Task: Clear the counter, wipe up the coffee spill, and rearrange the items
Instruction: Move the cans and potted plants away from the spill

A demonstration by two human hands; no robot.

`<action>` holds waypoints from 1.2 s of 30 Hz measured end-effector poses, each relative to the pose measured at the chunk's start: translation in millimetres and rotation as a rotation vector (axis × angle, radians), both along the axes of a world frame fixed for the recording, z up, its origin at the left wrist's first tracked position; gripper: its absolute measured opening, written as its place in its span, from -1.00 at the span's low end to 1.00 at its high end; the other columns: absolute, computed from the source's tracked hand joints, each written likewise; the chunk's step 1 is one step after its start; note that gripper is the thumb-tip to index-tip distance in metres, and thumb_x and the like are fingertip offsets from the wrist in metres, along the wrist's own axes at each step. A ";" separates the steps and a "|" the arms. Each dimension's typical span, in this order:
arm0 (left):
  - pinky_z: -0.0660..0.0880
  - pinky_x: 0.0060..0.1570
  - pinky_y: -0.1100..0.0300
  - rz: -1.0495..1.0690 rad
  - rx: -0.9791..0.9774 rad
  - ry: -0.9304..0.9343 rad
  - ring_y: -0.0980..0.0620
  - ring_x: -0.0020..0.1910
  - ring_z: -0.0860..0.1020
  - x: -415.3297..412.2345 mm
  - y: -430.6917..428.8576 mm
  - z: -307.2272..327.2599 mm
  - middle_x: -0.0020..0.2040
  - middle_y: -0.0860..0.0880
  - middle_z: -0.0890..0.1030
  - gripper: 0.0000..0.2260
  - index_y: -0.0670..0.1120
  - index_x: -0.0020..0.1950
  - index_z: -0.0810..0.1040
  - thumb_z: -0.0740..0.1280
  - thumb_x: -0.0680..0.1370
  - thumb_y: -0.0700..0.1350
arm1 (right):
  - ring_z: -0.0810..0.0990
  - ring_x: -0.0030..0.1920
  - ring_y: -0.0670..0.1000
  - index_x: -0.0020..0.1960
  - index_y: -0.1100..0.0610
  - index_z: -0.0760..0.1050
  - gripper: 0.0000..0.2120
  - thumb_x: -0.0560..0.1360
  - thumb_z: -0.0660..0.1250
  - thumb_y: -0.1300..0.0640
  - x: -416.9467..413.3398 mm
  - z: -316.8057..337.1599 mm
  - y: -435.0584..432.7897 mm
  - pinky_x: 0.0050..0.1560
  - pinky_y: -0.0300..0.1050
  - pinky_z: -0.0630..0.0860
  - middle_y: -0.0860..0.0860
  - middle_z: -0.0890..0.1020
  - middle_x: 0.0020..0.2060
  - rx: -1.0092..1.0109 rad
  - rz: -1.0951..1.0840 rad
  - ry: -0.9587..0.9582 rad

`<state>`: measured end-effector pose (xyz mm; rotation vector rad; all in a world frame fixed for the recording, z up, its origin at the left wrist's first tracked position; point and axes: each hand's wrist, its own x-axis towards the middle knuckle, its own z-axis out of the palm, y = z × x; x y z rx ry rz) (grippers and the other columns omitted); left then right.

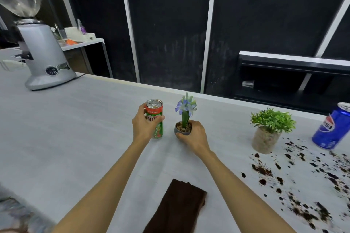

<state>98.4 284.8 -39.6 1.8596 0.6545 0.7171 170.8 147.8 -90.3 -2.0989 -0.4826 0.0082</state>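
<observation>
Spill (262, 169) and leafy plant (270, 128) sit right of right grip (195, 136) clutching flower pot (181, 132); left grip (143, 126) wraps Milo can (155, 108).

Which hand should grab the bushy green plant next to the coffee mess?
Probably the right hand: the green plant stands on its side, closer. It must first let go of the flower pot. The left hand grips the Milo can, farther away.
</observation>
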 end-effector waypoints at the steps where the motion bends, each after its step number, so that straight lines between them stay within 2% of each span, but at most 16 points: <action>1: 0.45 0.18 -0.03 -0.008 -0.003 0.002 -0.12 0.20 0.48 1.9 2.6 -2.1 0.26 -0.14 0.49 -0.40 -0.08 0.32 0.34 0.49 0.34 -0.12 | 0.52 0.09 0.12 0.14 0.22 0.48 -0.54 0.31 0.46 0.05 2.3 -2.8 1.5 0.02 -0.06 0.51 0.16 0.56 0.05 -0.012 -0.003 0.009; 5: 0.44 0.20 -0.03 -0.008 -0.033 0.011 -0.13 0.22 0.47 4.8 7.6 -8.8 0.27 -0.16 0.49 -0.40 -0.11 0.34 0.33 0.48 0.36 -0.13 | 0.49 0.16 0.14 0.22 0.21 0.43 -0.48 0.32 0.45 0.06 8.3 -8.1 3.3 0.09 -0.03 0.50 0.15 0.53 0.11 -0.031 -0.017 0.013; 7: 0.42 0.22 -0.03 0.003 -0.050 -0.001 -0.13 0.24 0.45 3.7 7.7 -9.3 0.30 -0.16 0.47 -0.39 -0.10 0.36 0.31 0.47 0.36 -0.15 | 0.44 0.24 0.12 0.32 0.20 0.34 -0.38 0.33 0.45 0.07 8.8 -9.1 1.5 0.16 -0.05 0.46 0.14 0.47 0.20 -0.051 -0.011 0.024; 10: 0.36 0.26 0.04 0.003 -0.030 -0.057 -0.09 0.34 0.36 1.2 1.9 -1.9 0.39 -0.11 0.36 -0.29 -0.04 0.43 0.21 0.47 0.37 -0.19 | 0.33 0.34 0.09 0.42 0.16 0.18 -0.22 0.33 0.48 0.06 4.8 -9.4 -7.5 0.25 -0.10 0.34 0.11 0.35 0.31 -0.043 0.013 0.063; 12: 0.32 0.29 0.07 0.000 0.027 -0.120 -0.08 0.40 0.29 1.2 -7.1 9.9 0.44 -0.07 0.29 -0.26 -0.02 0.45 0.16 0.47 0.37 -0.18 | 0.29 0.37 0.07 0.44 0.13 0.14 -0.20 0.34 0.48 0.03 -0.6 -9.2 -19.9 0.28 -0.11 0.30 0.09 0.30 0.35 -0.024 0.026 0.071; 15: 0.26 0.34 0.08 -0.031 0.174 -0.208 -0.07 0.42 0.26 4.3 -32.7 29.0 0.45 -0.07 0.29 -0.37 -0.02 0.42 0.23 0.43 0.42 -0.16 | 0.35 0.32 0.01 0.40 0.08 0.21 -0.33 0.40 0.43 0.02 -10.1 -6.5 -51.9 0.25 -0.15 0.32 0.05 0.34 0.33 0.002 0.003 0.028; 17: 0.24 0.31 0.25 -0.094 0.228 -0.271 -0.04 0.40 0.30 7.6 -60.0 37.7 0.42 -0.06 0.33 -0.47 -0.04 0.38 0.30 0.39 0.45 -0.16 | 0.42 0.20 -0.05 0.33 0.07 0.30 -0.48 0.43 0.39 0.04 -16.5 -3.0 -80.7 0.22 -0.16 0.38 0.04 0.42 0.24 0.009 -0.015 -0.030; 19: 0.21 0.18 0.50 -0.188 0.207 -0.310 0.03 0.33 0.34 12.2 -93.4 41.2 0.41 -0.06 0.35 -0.51 -0.05 0.36 0.32 0.37 0.46 -0.16 | 0.45 0.09 -0.08 0.25 0.06 0.38 -0.60 0.44 0.37 0.08 -21.1 1.7 -113.6 0.17 -0.10 0.45 0.01 0.47 0.11 0.019 -0.048 -0.079; 20: 0.22 0.15 0.52 -0.241 0.175 -0.309 0.05 0.31 0.34 15.3 -110.9 40.9 0.41 -0.05 0.35 -0.50 -0.04 0.37 0.31 0.37 0.47 -0.14 | 0.46 0.06 -0.09 0.21 0.05 0.40 -0.64 0.45 0.36 0.08 -22.2 4.0 -131.0 0.14 -0.09 0.46 -0.02 0.49 0.07 0.025 -0.073 -0.094; 24: 0.23 0.33 0.14 -0.461 0.036 -0.136 0.01 0.41 0.25 29.6 -176.5 27.7 0.45 -0.01 0.28 -0.31 -0.03 0.44 0.16 0.43 0.41 0.03 | 0.51 0.01 -0.07 0.10 0.01 0.44 -0.76 0.45 0.32 0.05 -21.1 12.9 -202.0 0.04 -0.13 0.48 -0.04 0.54 0.00 0.052 -0.226 -0.124; 26: 0.23 0.36 0.09 -0.547 0.013 -0.029 -0.01 0.43 0.23 34.9 -204.4 17.0 0.47 -0.04 0.24 -0.20 -0.06 0.46 0.10 0.46 0.36 0.07 | 0.52 0.00 -0.05 0.06 0.00 0.44 -0.81 0.46 0.33 0.05 -16.9 14.2 -235.0 0.02 -0.10 0.51 -0.02 0.55 -0.01 0.072 -0.327 -0.127; 30: 0.23 0.38 0.01 -0.614 -0.015 0.119 -0.08 0.44 0.21 48.3 -246.5 -3.1 0.48 -0.10 0.20 -0.08 -0.11 0.48 0.07 0.52 0.29 0.06 | 0.52 0.05 0.02 0.09 0.09 0.44 -0.73 0.43 0.39 0.07 -3.6 8.5 -288.6 0.02 -0.10 0.47 0.03 0.54 0.01 0.144 -0.503 -0.076; 33: 0.21 0.41 -0.04 -0.607 -0.043 0.142 -0.12 0.44 0.22 63.2 -267.3 -13.5 0.48 -0.13 0.21 -0.05 -0.15 0.47 0.08 0.55 0.25 0.02 | 0.47 0.10 0.02 0.19 0.15 0.38 -0.57 0.42 0.41 0.02 11.4 3.0 -315.7 0.02 -0.13 0.40 0.08 0.48 0.10 0.192 -0.599 -0.042; 36: 0.28 0.36 0.00 -0.522 -0.107 0.119 -0.14 0.38 0.31 80.6 -283.1 -21.8 0.42 -0.14 0.30 -0.04 -0.15 0.47 0.08 0.57 0.23 -0.06 | 0.45 0.16 0.04 0.27 0.18 0.31 -0.44 0.39 0.44 0.00 32.5 2.0 -334.8 0.01 -0.18 0.36 0.12 0.42 0.21 0.234 -0.689 -0.017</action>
